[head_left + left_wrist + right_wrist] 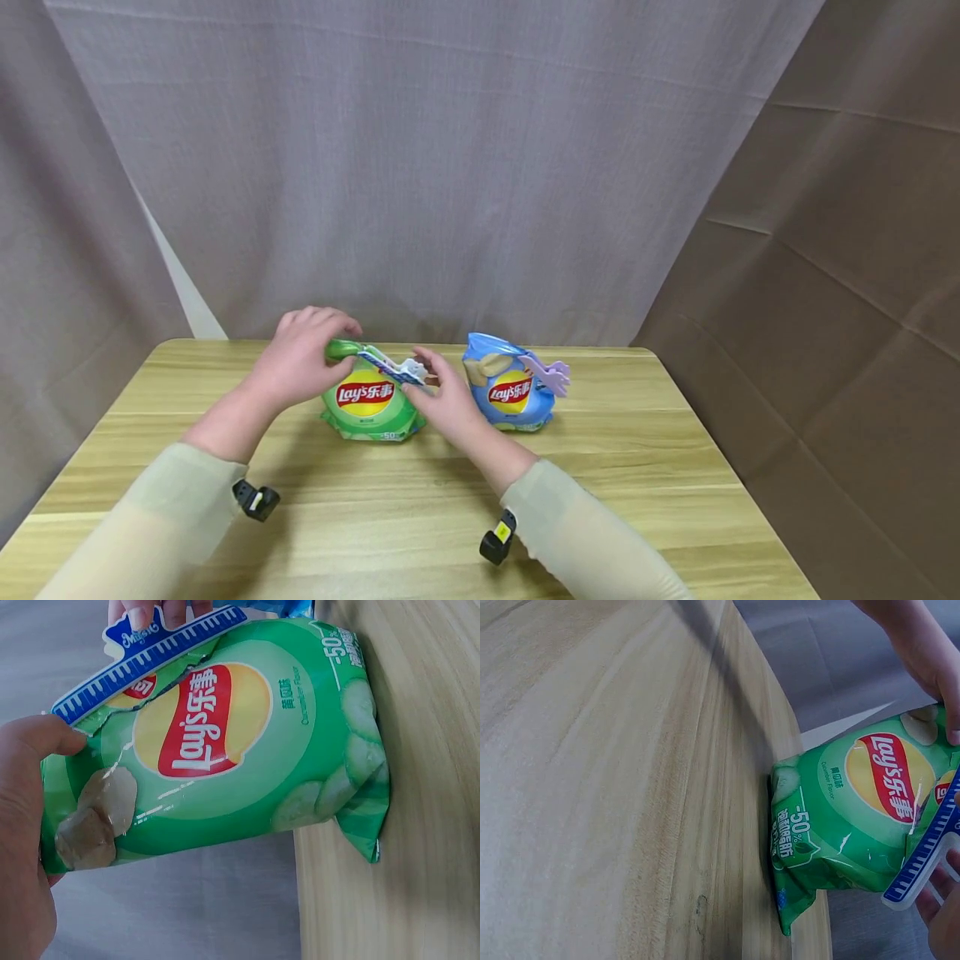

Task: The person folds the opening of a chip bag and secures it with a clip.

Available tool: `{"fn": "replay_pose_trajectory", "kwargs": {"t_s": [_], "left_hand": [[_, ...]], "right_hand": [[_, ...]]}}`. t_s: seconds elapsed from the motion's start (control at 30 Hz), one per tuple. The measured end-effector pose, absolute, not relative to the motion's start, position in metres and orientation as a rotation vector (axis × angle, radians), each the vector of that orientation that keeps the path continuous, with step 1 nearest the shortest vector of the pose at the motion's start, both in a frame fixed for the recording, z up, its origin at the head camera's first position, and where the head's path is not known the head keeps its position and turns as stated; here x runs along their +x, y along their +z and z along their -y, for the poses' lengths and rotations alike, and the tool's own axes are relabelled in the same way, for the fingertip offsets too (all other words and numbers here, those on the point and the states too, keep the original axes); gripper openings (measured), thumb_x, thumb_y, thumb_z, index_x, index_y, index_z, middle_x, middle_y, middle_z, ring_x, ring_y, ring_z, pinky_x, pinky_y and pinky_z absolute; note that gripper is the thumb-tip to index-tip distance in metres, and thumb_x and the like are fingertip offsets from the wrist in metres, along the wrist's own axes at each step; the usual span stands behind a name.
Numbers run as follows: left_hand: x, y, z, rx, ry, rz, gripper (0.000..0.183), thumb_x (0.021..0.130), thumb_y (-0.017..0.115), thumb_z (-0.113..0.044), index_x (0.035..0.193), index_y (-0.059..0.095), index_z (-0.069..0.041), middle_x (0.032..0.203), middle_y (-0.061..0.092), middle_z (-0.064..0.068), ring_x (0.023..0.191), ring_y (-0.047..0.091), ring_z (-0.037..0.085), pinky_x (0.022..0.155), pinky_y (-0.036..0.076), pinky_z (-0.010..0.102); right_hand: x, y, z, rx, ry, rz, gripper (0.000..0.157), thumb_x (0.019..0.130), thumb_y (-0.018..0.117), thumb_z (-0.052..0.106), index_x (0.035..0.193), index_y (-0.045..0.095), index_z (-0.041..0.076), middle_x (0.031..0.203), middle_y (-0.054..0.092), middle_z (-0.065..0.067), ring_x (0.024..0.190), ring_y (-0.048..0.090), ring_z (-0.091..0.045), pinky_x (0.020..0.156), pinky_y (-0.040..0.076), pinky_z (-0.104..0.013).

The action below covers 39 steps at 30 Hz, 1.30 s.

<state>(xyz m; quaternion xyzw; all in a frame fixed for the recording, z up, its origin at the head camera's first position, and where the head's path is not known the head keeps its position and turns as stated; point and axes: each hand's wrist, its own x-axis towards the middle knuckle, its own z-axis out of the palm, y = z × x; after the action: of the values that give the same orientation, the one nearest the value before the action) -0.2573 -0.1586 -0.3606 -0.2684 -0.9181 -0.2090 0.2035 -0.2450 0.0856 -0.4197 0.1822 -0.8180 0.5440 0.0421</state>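
A green Lay's chip bag (372,427) stands on the table, its folded top edge under a blue-and-white bag clip (150,664) with a piano-key pattern. My left hand (300,357) grips the bag's upper left corner, the thumb (56,736) lying close to the clip's end. From the other side, my right hand (456,407) pinches the clip's handle part between thumb and fingers. In the right wrist view the clip (928,851) lies along the fold, with right-hand fingers (928,906) behind it.
Just right of my right hand, a blue Lay's chip bag (501,410) stands with a purple hand-shaped clip (553,375) at its top right. The wooden table (360,525) ends at grey curtains (465,167) behind and a brown cloth wall (840,333) on the right.
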Motion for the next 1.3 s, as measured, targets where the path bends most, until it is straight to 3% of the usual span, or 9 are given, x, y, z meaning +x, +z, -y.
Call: {"fn": "replay_pose_trajectory", "kwargs": {"t_s": [0.2, 0.43, 0.5, 0.6, 0.7, 0.97, 1.2, 1.3], "left_hand": [[-0.258, -0.364, 0.166, -0.692, -0.614, 2.565, 0.038, 0.081, 0.072, -0.022, 0.117, 0.064, -0.014, 0.126, 0.060, 0.006, 0.123, 0.047, 0.031, 0.101, 0.030, 0.053], [-0.256, -0.369, 0.172, -0.629, -0.794, 2.616, 0.054, 0.084, 0.076, -0.023, 0.131, 0.055, -0.007, 0.131, 0.056, 0.013, 0.121, 0.049, 0.034, 0.106, 0.031, 0.056], [-0.255, -0.371, 0.174, -0.603, -0.836, 2.632, 0.062, 0.085, 0.075, -0.024, 0.138, 0.048, -0.005, 0.131, 0.055, 0.015, 0.114, 0.054, 0.033, 0.101, 0.038, 0.055], [-0.255, -0.375, 0.176, -0.551, -0.885, 2.662, 0.077, 0.087, 0.074, -0.027, 0.150, 0.033, -0.008, 0.132, 0.051, 0.015, 0.093, 0.060, 0.028, 0.082, 0.050, 0.049], [-0.256, -0.381, 0.177, -0.507, -0.957, 2.668, 0.091, 0.089, 0.074, -0.029, 0.157, 0.016, -0.013, 0.137, 0.049, 0.013, 0.081, 0.059, 0.023, 0.071, 0.050, 0.043], [-0.257, -0.396, 0.178, -0.446, -1.335, 2.580, 0.108, 0.090, 0.074, -0.021, 0.158, -0.009, -0.019, 0.139, 0.048, 0.016, 0.109, 0.060, 0.035, 0.094, 0.047, 0.054], [-0.255, -0.406, 0.179, -0.338, -1.413, 2.618, 0.106, 0.091, 0.072, -0.037, 0.159, -0.007, -0.022, 0.113, 0.060, 0.028, 0.104, 0.061, 0.039, 0.087, 0.050, 0.052], [-0.256, -0.411, 0.179, -0.356, -1.563, 2.578, 0.099, 0.092, 0.071, -0.033, 0.159, 0.000, -0.016, 0.126, 0.056, 0.029, 0.116, 0.057, 0.043, 0.097, 0.046, 0.054]], "right_hand": [[-0.242, -0.422, -0.087, 0.556, 1.664, 2.501, 0.061, 0.091, 0.069, 0.011, 0.147, 0.043, 0.008, 0.140, 0.053, -0.012, 0.129, 0.049, -0.028, 0.106, 0.042, -0.042], [-0.236, -0.427, -0.093, 0.588, 1.622, 2.495, 0.063, 0.092, 0.069, 0.011, 0.147, 0.040, 0.004, 0.143, 0.050, -0.016, 0.129, 0.049, -0.028, 0.106, 0.041, -0.043], [-0.234, -0.429, -0.096, 0.586, 1.620, 2.491, 0.063, 0.092, 0.068, 0.011, 0.148, 0.039, 0.004, 0.142, 0.050, -0.016, 0.129, 0.049, -0.028, 0.107, 0.040, -0.045], [-0.231, -0.431, -0.099, 0.567, 1.611, 2.494, 0.065, 0.092, 0.068, 0.012, 0.148, 0.038, 0.005, 0.142, 0.050, -0.015, 0.132, 0.047, -0.028, 0.108, 0.038, -0.047], [-0.229, -0.433, -0.102, 0.545, 1.586, 2.521, 0.067, 0.092, 0.068, 0.013, 0.149, 0.036, 0.005, 0.145, 0.049, -0.013, 0.134, 0.045, -0.028, 0.110, 0.036, -0.046], [-0.221, -0.440, -0.114, 0.560, 1.551, 2.570, 0.065, 0.093, 0.068, 0.014, 0.149, 0.036, 0.005, 0.148, 0.047, -0.013, 0.136, 0.043, -0.029, 0.112, 0.034, -0.041], [-0.207, -0.445, -0.123, 0.584, 1.567, 2.552, 0.061, 0.093, 0.067, 0.010, 0.147, 0.038, 0.003, 0.144, 0.048, -0.017, 0.133, 0.046, -0.030, 0.110, 0.037, -0.044], [-0.201, -0.448, -0.128, 0.605, 1.562, 2.552, 0.060, 0.093, 0.066, 0.008, 0.146, 0.039, 0.003, 0.143, 0.049, -0.014, 0.132, 0.047, -0.028, 0.110, 0.038, -0.042]]}}
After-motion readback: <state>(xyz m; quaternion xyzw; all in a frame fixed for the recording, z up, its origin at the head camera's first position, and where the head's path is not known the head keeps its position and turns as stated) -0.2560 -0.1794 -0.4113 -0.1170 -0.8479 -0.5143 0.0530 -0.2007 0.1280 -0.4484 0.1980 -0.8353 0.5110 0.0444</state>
